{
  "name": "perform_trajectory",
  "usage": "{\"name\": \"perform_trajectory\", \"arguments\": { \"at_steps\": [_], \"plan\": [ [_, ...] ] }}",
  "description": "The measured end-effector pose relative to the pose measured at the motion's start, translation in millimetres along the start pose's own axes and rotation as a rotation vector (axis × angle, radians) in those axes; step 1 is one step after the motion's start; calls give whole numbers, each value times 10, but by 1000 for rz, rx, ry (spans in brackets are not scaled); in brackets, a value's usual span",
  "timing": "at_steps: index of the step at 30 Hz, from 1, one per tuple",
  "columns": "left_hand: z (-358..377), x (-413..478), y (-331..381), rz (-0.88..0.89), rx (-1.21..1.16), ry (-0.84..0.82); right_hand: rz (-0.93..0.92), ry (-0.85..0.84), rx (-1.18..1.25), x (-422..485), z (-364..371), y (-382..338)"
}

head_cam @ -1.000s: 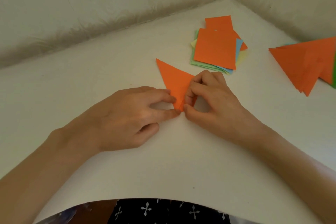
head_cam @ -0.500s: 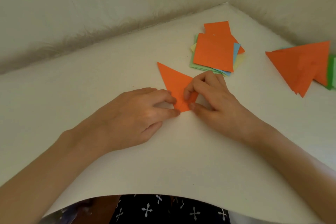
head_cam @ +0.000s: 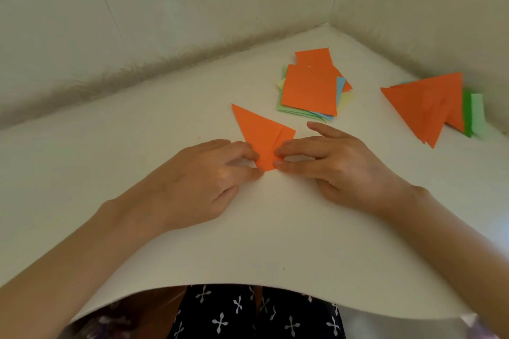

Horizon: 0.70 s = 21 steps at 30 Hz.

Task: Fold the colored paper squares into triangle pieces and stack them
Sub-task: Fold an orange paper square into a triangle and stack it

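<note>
An orange folded paper piece [head_cam: 260, 133] lies flat on the white table [head_cam: 261, 228], its long point aimed far left and a narrow flap folded along its right side. My left hand [head_cam: 203, 181] has curled fingers; its index fingertip and thumb pinch the near tip from the left. My right hand [head_cam: 336, 162] has straight fingers, with index tip and thumb pressing the flap down at the near right edge. A stack of colored paper squares [head_cam: 309, 88], orange on top, sits behind. Folded orange triangles [head_cam: 429, 107] are stacked at the right over green pieces [head_cam: 475, 115].
Pale walls [head_cam: 165, 22] meet in a corner just behind the square stack and close off the table's back and right sides. The table's near edge [head_cam: 248, 287] curves above a dark patterned garment [head_cam: 248, 314].
My right hand's fingers have uncurled and spread out flat; it now presses the flap instead of pinching it. The left hand has kept its hold on the near tip.
</note>
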<state>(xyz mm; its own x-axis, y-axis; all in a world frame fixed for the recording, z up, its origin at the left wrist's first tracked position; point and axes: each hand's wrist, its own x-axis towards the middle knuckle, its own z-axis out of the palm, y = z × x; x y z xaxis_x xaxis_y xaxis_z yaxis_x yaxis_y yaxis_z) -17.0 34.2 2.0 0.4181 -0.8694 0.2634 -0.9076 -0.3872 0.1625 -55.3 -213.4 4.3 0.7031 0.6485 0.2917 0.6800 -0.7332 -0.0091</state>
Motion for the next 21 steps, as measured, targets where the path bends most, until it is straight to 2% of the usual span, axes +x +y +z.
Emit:
{"name": "perform_trajectory", "arguments": {
  "at_steps": [5,11,21],
  "plan": [
    [19,-54,32,-11,48,-62,-5,52,-5,-5,30,-36],
    [67,-78,51,-92,-16,-73,5,87,16,-7,51,-37],
    [59,-44,143,-166,-86,7,-7,105,38,-20,72,-39]
  ]
}}
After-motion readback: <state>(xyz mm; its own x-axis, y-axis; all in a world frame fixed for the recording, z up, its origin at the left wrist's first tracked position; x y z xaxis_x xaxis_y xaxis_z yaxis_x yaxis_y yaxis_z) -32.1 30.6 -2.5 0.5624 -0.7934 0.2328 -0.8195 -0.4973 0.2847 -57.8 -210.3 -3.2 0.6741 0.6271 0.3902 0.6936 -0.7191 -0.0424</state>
